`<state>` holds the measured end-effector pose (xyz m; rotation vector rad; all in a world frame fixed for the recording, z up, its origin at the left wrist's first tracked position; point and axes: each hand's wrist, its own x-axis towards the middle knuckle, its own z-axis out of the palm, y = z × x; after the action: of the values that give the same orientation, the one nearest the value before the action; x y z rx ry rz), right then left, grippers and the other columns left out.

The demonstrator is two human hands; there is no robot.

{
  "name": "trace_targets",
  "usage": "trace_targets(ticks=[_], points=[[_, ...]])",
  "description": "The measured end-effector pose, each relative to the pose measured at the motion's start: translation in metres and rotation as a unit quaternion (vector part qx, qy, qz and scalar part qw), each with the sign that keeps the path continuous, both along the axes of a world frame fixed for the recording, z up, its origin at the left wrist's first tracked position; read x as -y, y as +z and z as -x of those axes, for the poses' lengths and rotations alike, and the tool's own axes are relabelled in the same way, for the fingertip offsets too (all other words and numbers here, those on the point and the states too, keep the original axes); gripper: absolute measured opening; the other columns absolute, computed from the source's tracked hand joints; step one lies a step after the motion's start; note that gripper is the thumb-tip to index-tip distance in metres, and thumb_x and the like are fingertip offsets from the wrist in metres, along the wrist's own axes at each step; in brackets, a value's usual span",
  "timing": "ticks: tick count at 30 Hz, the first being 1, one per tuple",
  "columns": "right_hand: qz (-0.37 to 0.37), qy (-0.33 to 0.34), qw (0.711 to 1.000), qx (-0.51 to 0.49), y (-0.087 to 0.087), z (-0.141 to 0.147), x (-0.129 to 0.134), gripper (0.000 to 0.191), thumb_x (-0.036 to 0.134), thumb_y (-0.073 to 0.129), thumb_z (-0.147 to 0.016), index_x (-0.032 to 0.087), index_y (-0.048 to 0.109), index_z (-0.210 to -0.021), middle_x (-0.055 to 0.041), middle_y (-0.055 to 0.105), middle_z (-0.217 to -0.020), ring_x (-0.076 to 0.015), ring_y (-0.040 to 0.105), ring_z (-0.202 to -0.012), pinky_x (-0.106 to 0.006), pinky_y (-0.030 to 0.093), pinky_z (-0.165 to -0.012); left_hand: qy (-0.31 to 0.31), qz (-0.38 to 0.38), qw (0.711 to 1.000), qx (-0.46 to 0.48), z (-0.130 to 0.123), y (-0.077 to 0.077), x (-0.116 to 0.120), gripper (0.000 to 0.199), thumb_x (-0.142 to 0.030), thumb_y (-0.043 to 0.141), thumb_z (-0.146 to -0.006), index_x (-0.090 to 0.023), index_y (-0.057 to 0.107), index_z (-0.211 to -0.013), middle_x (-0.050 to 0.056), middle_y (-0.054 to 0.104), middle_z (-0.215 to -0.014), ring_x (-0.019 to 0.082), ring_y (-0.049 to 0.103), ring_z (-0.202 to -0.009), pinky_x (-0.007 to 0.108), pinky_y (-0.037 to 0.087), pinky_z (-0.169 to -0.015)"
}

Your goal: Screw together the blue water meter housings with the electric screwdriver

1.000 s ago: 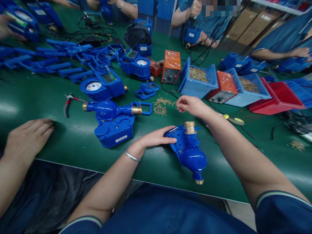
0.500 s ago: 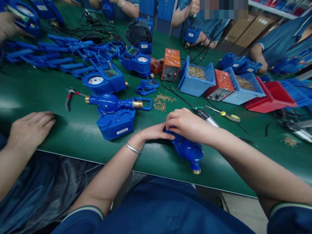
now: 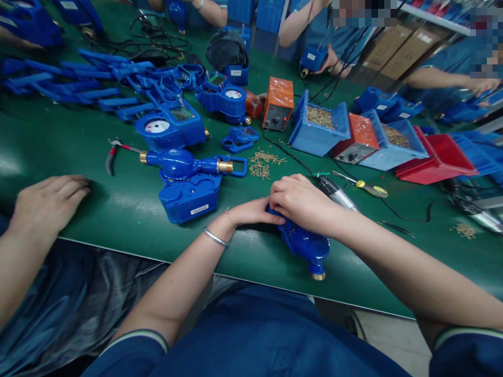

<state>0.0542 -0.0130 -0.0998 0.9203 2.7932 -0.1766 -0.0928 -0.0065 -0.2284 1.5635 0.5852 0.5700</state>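
Observation:
A blue water meter [image 3: 308,245] with a brass end lies on the table in front of me, its near end pointing towards my body. My left hand [image 3: 262,212] grips its far end, the thumb along the near side and the other fingers largely hidden. Over the top of the same end, my right hand [image 3: 293,201] is closed with its fingers curled; their tips are hidden, so whatever they pinch does not show. Just beyond my hands lies a pile of small brass-coloured screws [image 3: 261,165]. An electric screwdriver [image 3: 336,192] rests right of my right hand.
To the left lie another water meter [image 3: 188,196], upside down, and red-handled pliers [image 3: 112,157]. Blue bins of screws [image 3: 320,139], orange power boxes [image 3: 278,102] and a red bin [image 3: 436,157] stand behind. A co-worker's hand [image 3: 51,201] rests at left. A yellow-handled screwdriver [image 3: 371,187] lies right.
The view has shifted slightly. Both my hands stay on the water meter in nearly the same pose. Co-workers' arms at the far left and far right have moved.

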Motion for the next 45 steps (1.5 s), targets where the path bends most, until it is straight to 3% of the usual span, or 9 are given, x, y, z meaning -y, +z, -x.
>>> trace_targets(ticks=[7, 12, 16, 22, 27, 33, 39, 42, 45], points=[[-0.026, -0.015, 1.0, -0.001, -0.002, 0.002, 0.004, 0.014, 0.021, 0.059, -0.092, 0.014, 0.069, -0.086, -0.0095, 0.064, -0.098, -0.0235, 0.052, -0.094, -0.036, 0.029, -0.082, 0.001, -0.012, 1.0, -0.017, 0.002, -0.002, -0.001, 0.053, -0.047, 0.074, -0.076, -0.014, 0.061, -0.115, 0.011, 0.065, -0.124, 0.031, 0.057, -0.118, 0.045, 0.043, -0.104], [-0.027, -0.071, 0.979, -0.19, 0.004, -0.023, -0.037, 0.016, 0.023, 0.055, -0.095, 0.016, 0.069, -0.095, -0.0059, 0.066, -0.101, -0.0187, 0.058, -0.097, -0.03, 0.04, -0.087, 0.014, 0.004, 0.999, -0.04, 0.005, -0.004, -0.001, 0.087, -0.05, 0.076, -0.074, -0.016, 0.038, -0.144, 0.014, 0.046, -0.148, 0.032, 0.045, -0.133, 0.047, 0.033, -0.113], [-0.015, -0.201, 0.959, -0.199, -0.03, -0.049, -0.096, 0.02, 0.022, 0.054, -0.093, 0.014, 0.069, -0.104, -0.0066, 0.069, -0.102, -0.018, 0.061, -0.091, -0.03, 0.044, -0.082, 0.015, 0.02, 0.998, -0.058, 0.006, -0.006, -0.001, 0.1, -0.053, 0.077, -0.071, -0.015, 0.029, -0.15, 0.015, 0.038, -0.152, 0.032, 0.042, -0.136, 0.046, 0.03, -0.116], [0.116, -0.126, 0.977, -0.124, -0.104, -0.04, -0.132, 0.015, 0.023, 0.063, -0.087, 0.016, 0.071, -0.098, -0.0024, 0.072, -0.09, -0.0129, 0.064, -0.08, -0.022, 0.044, -0.071, 0.015, 0.023, 0.995, -0.091, 0.007, -0.002, 0.0, 0.107, -0.058, 0.076, -0.069, -0.012, 0.025, -0.151, 0.016, 0.029, -0.157, 0.032, 0.033, -0.142, 0.046, 0.024, -0.12], [0.101, -0.087, 0.985, -0.106, -0.118, -0.023, -0.139, 0.017, 0.032, 0.066, -0.086, 0.016, 0.07, -0.09, -0.0045, 0.07, -0.084, -0.0156, 0.06, -0.075, -0.025, 0.041, -0.068, -0.005, 0.021, 0.997, -0.076, 0.007, 0.006, 0.001, 0.105, -0.058, 0.074, -0.072, -0.011, 0.023, -0.151, 0.016, 0.031, -0.156, 0.031, 0.035, -0.141, 0.043, 0.027, -0.119], [0.08, -0.063, 0.989, -0.108, -0.122, -0.022, -0.139, 0.014, 0.022, 0.057, -0.087, 0.016, 0.07, -0.088, -0.0059, 0.07, -0.088, -0.0164, 0.059, -0.079, -0.027, 0.04, -0.073, 0.009, 0.016, 0.996, -0.092, 0.007, 0.005, 0.001, 0.106, -0.059, 0.075, -0.07, -0.013, 0.025, -0.151, 0.015, 0.032, -0.156, 0.032, 0.034, -0.142, 0.045, 0.025, -0.119], [0.07, -0.112, 0.982, -0.135, -0.101, -0.044, -0.133, 0.01, 0.015, 0.057, -0.08, 0.014, 0.067, -0.079, -0.0042, 0.067, -0.077, -0.0145, 0.057, -0.068, -0.026, 0.04, -0.066, 0.014, 0.022, 0.994, -0.109, 0.007, 0.001, 0.001, 0.106, -0.059, 0.076, -0.069, -0.014, 0.025, -0.151, 0.015, 0.032, -0.156, 0.033, 0.033, -0.142, 0.046, 0.025, -0.119], [0.087, -0.174, 0.958, -0.213, -0.064, -0.068, -0.115, 0.011, 0.02, 0.056, -0.084, 0.015, 0.065, -0.088, -0.0032, 0.068, -0.079, -0.014, 0.061, -0.069, -0.025, 0.045, -0.064, 0.012, 0.018, 0.995, -0.093, 0.008, -0.002, 0.0, 0.102, -0.056, 0.076, -0.071, -0.015, 0.026, -0.151, 0.014, 0.034, -0.155, 0.032, 0.036, -0.141, 0.045, 0.026, -0.119], [0.12, -0.236, 0.898, -0.352, -0.02, -0.081, -0.07, 0.012, 0.026, 0.057, -0.088, 0.016, 0.062, -0.092, -0.003, 0.068, -0.075, -0.0146, 0.064, -0.068, -0.025, 0.049, -0.061, 0.003, 0.021, 0.998, -0.064, 0.008, -0.003, -0.001, 0.097, -0.052, 0.076, -0.073, -0.016, 0.027, -0.15, 0.013, 0.037, -0.154, 0.03, 0.04, -0.138, 0.044, 0.029, -0.117]])
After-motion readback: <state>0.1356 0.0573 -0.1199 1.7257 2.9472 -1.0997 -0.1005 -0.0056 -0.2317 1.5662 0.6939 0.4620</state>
